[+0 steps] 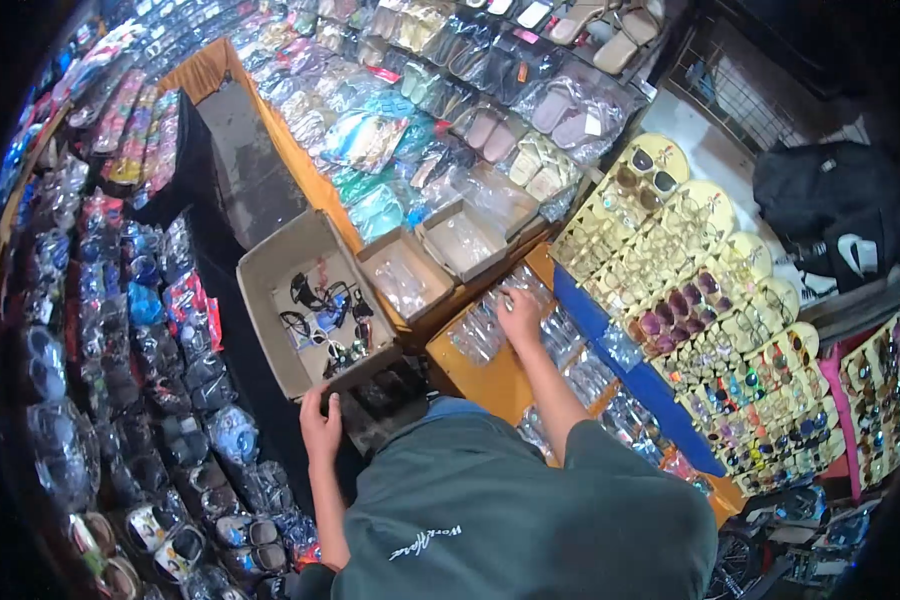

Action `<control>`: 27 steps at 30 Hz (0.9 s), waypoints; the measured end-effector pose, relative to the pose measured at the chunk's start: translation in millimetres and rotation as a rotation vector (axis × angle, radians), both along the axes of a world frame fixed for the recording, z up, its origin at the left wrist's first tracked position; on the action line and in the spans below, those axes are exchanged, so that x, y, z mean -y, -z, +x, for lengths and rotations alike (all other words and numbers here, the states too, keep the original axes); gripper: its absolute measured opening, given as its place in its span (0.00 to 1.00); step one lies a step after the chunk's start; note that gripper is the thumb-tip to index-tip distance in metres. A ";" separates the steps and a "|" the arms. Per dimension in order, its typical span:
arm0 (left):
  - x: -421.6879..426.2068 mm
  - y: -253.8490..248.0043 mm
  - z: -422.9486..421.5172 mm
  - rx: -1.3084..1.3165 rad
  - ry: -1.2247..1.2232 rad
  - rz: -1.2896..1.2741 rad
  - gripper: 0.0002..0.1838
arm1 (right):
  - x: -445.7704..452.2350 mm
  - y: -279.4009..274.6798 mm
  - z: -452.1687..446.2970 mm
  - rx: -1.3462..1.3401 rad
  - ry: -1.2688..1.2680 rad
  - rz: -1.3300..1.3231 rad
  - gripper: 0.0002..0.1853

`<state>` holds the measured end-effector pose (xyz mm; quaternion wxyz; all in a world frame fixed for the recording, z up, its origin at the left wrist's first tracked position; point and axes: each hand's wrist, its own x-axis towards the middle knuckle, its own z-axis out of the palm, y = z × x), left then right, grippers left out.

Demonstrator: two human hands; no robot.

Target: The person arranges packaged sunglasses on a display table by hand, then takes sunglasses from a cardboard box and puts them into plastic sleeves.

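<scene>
Filling the far side, rows of wrapped sandals make the biggest thing to see. Next, over to the right, stand yellow boards of glasses, close to the work, so an elbow could bump them. An orange table is in front of the body.

To the left is the big cardboard box. It looks stiff but light, and its top edge seems a good place to hold. The left hand is at its near edge, fingers a bit bent; I cannot tell if they grip it.

Two smaller boxes, one nearer and one farther, are beside it and partly in the way.

See-through packets lie on the table under the right hand. They look light and slippery, maybe easy to crack, so pinch them by the side. That hand's thumb and fingertips are close together; I cannot tell if something tiny is between them.

Smallest are the dark, tangled bits inside the big box.
</scene>
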<state>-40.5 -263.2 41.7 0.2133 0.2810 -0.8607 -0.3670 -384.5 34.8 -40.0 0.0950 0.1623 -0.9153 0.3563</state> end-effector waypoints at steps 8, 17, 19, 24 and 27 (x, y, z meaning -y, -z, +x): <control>33.5 -16.4 -97.4 0.027 -0.086 -0.005 0.13 | 35.7 -33.4 -173.9 -0.085 0.151 0.260 0.12; 62.5 -20.3 -124.2 0.092 -0.164 0.016 0.13 | 61.6 9.2 -276.5 -0.060 0.091 0.649 0.12; 69.6 -13.1 -128.8 0.085 -0.177 0.022 0.13 | 64.7 0.3 -275.1 -0.046 0.095 0.673 0.11; 80.2 -9.5 -134.6 0.099 -0.210 -0.015 0.13 | 59.9 24.9 -286.3 -0.177 0.062 0.564 0.07; 89.2 -11.3 -137.3 0.119 -0.193 -0.007 0.14 | 59.5 21.0 -286.9 -0.150 0.045 0.608 0.06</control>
